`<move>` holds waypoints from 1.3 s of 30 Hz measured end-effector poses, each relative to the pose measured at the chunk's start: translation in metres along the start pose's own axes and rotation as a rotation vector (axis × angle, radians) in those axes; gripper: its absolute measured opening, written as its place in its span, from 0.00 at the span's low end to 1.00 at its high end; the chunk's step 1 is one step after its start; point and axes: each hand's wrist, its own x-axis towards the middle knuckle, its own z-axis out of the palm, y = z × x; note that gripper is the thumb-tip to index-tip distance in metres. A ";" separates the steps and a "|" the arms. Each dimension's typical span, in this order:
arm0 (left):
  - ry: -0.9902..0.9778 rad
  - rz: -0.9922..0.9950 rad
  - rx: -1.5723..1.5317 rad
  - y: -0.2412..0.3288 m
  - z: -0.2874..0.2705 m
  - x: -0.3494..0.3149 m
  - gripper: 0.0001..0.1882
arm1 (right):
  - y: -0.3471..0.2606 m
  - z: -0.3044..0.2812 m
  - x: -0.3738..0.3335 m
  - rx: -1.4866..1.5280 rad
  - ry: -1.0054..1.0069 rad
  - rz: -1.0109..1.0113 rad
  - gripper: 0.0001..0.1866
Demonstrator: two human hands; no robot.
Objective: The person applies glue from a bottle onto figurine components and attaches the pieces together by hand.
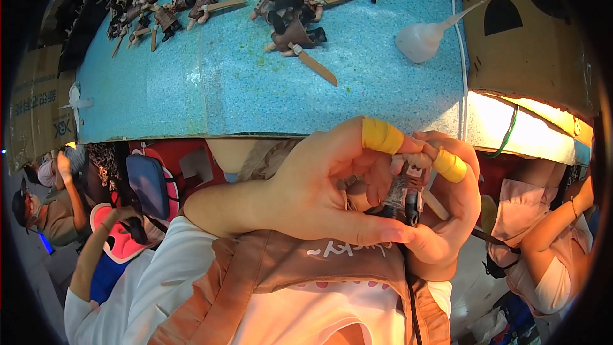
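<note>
Close in front of my chest, just off the table's near edge, both hands are closed around a small toy figure (408, 190) with a brown top and dark legs. My left hand (313, 185) comes in from the left, its thumb stretched beneath the figure and yellow tape round a finger. Curled about the figure's other side is my right hand (456, 211), also with yellow tape on a finger. The fingertips meet at the figure's upper end and cover part of it. A tan blade-like piece (437, 205) shows beside the figure, near my right palm.
On the blue table (268, 102) lie similar figures (297, 29) with tan blades, more of them piled far left. A translucent pointed-nozzle bottle (419, 41) stands far right beside a white cable (461, 64). Cardboard (530, 38) borders the right side. People sit at both sides.
</note>
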 end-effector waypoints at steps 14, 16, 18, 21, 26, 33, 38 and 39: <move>-0.070 0.048 0.187 0.002 -0.008 0.003 0.39 | -0.020 0.017 0.010 0.452 0.114 0.182 0.32; -0.160 0.132 0.310 -0.002 -0.009 0.005 0.39 | -0.018 0.015 0.007 0.651 0.157 0.237 0.29; 0.048 0.111 0.308 -0.006 -0.003 0.006 0.36 | -0.007 0.007 0.002 0.061 0.155 0.260 0.23; 0.115 -0.061 -0.155 0.008 0.009 0.008 0.33 | -0.005 0.003 0.011 -0.438 0.111 -0.105 0.19; 0.134 -0.256 -0.382 0.015 0.002 0.009 0.32 | -0.007 0.009 0.014 -0.767 0.028 -0.337 0.17; 0.106 -0.280 -0.362 0.011 -0.002 0.008 0.32 | -0.017 0.015 0.012 -0.867 0.021 -0.307 0.14; 0.090 -0.208 -0.356 0.006 -0.004 0.009 0.26 | -0.016 0.016 0.013 -0.862 0.017 -0.292 0.13; 0.099 -0.205 -0.351 0.006 -0.004 0.009 0.26 | -0.016 0.016 0.013 -0.853 0.018 -0.292 0.13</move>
